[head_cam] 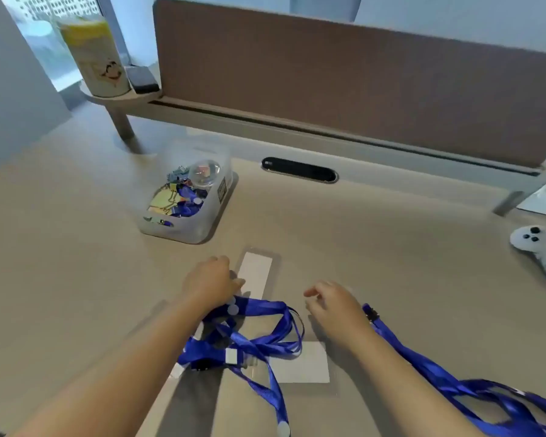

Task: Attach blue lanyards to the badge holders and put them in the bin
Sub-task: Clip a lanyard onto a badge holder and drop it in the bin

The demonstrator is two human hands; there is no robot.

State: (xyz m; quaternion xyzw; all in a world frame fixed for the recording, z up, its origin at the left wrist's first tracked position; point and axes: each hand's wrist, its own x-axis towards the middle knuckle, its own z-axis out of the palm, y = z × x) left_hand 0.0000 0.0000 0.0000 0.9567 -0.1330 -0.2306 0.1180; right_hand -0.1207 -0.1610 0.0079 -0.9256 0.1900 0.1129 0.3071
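Blue lanyards [252, 342] are seen tangled at the near edge of the desk [391, 247], over a flat badge holder [300, 362]. One strap of the tangle is gripped by the left hand [210, 282], fingers curled, just beside a second badge holder [255, 274] lying flat. Nothing is held by the right hand [331, 302], whose fingers are loosely bent above the desk; another blue lanyard [454, 383] trails beside its wrist. Farther back, the translucent bin [186, 200] is seen partly filled with blue straps and clips.
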